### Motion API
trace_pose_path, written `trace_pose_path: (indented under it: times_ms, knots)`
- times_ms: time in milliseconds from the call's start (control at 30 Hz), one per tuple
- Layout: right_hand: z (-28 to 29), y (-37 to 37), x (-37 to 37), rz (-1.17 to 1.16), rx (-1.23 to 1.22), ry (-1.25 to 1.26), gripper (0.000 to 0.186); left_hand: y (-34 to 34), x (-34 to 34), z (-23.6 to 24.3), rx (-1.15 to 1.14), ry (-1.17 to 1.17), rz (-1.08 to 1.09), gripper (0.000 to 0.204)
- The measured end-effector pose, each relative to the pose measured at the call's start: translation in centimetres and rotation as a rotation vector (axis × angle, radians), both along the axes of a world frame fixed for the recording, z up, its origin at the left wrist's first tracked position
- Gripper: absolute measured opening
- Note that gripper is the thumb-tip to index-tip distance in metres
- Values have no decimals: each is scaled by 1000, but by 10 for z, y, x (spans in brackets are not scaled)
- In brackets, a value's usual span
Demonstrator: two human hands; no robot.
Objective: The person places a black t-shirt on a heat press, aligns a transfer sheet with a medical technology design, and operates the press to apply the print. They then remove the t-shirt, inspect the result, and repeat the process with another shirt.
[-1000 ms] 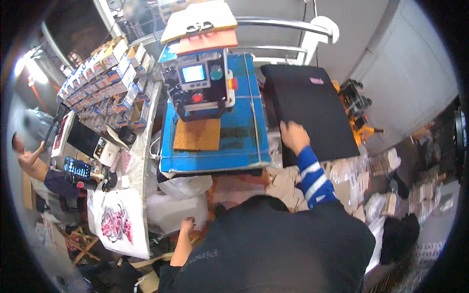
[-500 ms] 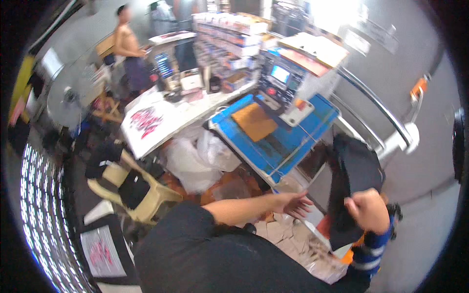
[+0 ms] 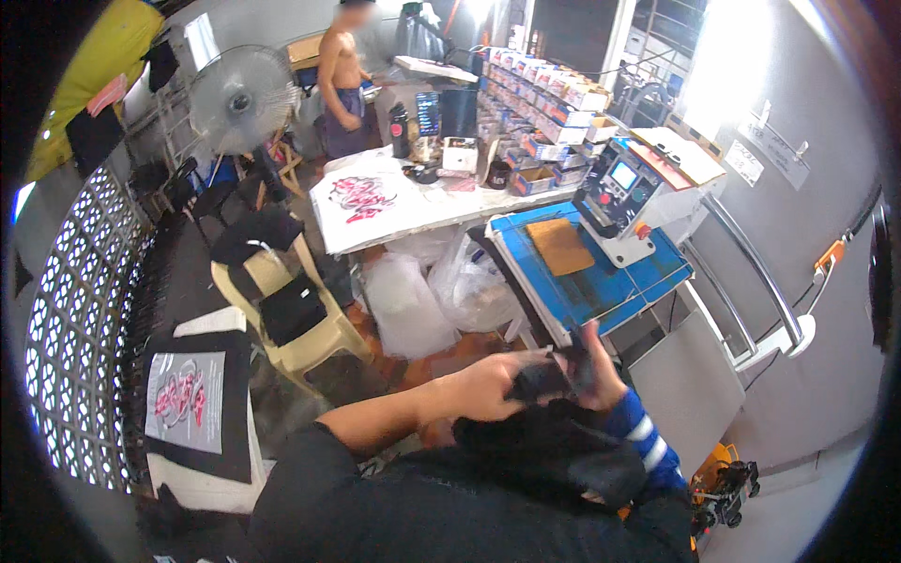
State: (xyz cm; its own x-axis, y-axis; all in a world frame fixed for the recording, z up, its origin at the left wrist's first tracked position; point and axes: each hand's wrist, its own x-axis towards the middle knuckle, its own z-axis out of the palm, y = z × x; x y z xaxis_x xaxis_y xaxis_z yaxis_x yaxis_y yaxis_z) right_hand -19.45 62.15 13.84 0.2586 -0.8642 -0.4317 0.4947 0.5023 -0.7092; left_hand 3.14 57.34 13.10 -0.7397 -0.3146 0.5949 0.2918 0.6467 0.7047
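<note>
A bunched black cloth (image 3: pixel 554 460), perhaps a garment, hangs close in front of my body. My left hand (image 3: pixel 493 387) closes on its upper edge. My right hand (image 3: pixel 601 375), beside it with the thumb raised, grips another part of the same cloth; its lower fingers are partly covered by the fabric. A blue sleeve with white stripes (image 3: pixel 648 432) covers my right forearm. Just beyond my hands stands a heat press (image 3: pixel 619 211) with a blue bed (image 3: pixel 638 286), on which a brown pad (image 3: pixel 560 247) lies.
A white table (image 3: pixel 347 239) carries a red printed sheet (image 3: pixel 361 197), a bottle and small boxes. Plastic bags (image 3: pixel 469 286) lie beneath it. At left are a cream chair (image 3: pixel 324 333) with black cloth, another print on black fabric (image 3: pixel 192 399) and a fan (image 3: pixel 239 98). Another person (image 3: pixel 338 84) stands far back.
The black cloth has come from the right side to the front of my body. My left hand, open before, now grips it beside my right hand. The view has turned left.
</note>
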Motion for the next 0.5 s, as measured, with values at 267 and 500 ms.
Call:
trace_pose_path:
  times_ms: [267,500]
  knots:
    - [-16,-7,129,798,-1022,964,30,27,193,-7,308,-308,184,65]
    - [31,83,175,1504,-781,1211,43,-4,174,-214,-163,-927,446,74]
